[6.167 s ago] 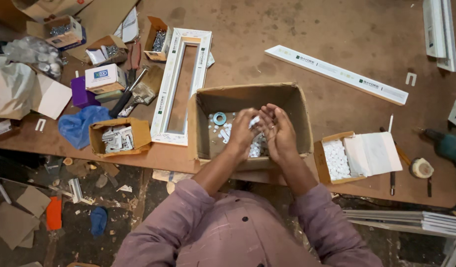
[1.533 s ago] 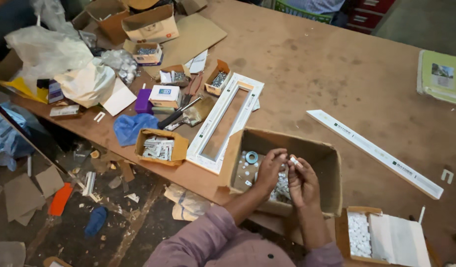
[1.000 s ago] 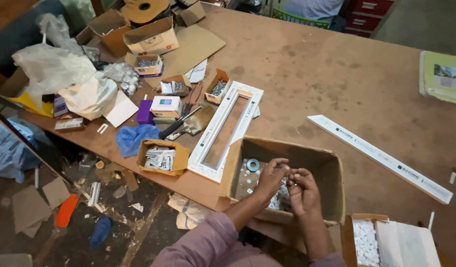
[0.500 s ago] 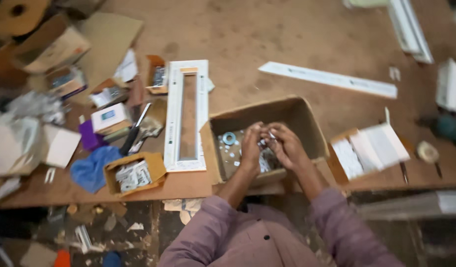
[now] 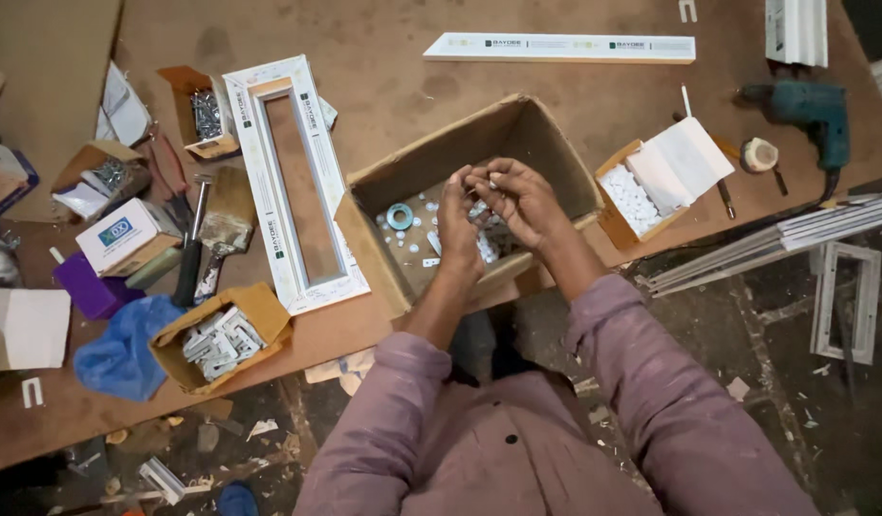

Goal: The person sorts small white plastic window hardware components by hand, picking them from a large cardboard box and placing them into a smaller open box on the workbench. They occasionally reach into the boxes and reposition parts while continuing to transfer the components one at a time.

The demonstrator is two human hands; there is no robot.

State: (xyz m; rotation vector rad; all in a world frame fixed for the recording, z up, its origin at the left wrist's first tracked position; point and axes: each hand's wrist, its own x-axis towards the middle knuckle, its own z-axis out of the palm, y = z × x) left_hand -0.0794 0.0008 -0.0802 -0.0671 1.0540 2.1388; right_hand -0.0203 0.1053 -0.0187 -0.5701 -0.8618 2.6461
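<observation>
Small white parts (image 5: 486, 187) are pinched between both sets of fingertips, left hand (image 5: 457, 222) and right hand (image 5: 519, 196) closed together above the open cardboard box (image 5: 546, 143). Working low over it would catch drops. Beside the box: white frame (image 5: 293, 182); beyond it, cluttered brown workbench (image 5: 383, 57).

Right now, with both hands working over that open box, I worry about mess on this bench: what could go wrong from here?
1. The hands, left and right, pinch small pieces above the box; one could slip and vanish among the loose parts inside.
2. The box sits at the table edge, partly overhanging; a lean on it might tip it to the floor.
3. The small carton of metal clips also sits near that edge, where an elbow could knock it.
</observation>
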